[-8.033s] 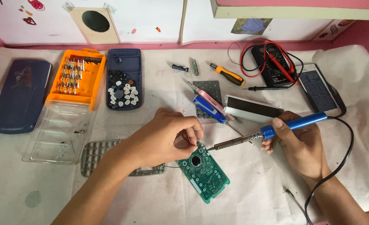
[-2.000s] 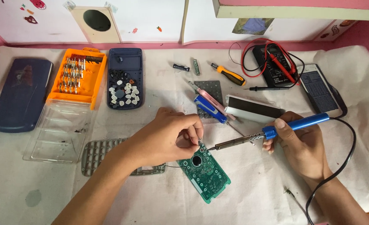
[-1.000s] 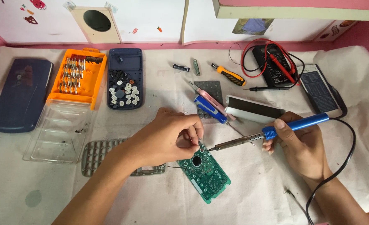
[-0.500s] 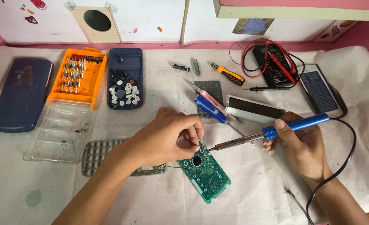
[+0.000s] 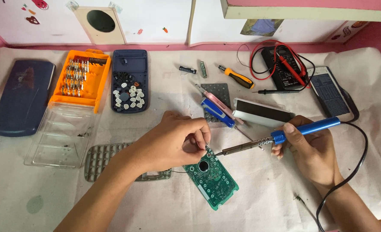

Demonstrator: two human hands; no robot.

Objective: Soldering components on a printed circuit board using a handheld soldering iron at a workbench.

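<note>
This looks like a hobby electronics repair corner in a home. A white cloth (image 5: 164,94) covers the bench, set against a pink wall with white stickered boards (image 5: 156,19) (cartoon stickers, childlike). Spread over it are an orange screwdriver-bit case (image 5: 81,79), a black multimeter (image 5: 280,64) with red leads, a blue soldering iron (image 5: 285,135) and a bare green circuit board (image 5: 212,178).

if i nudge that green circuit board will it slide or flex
The green circuit board looks thin, flat and rigid, so it would probably slide on the white cloth, not flex. It seems light; the left hand at its top edge likely steadies it.
</note>
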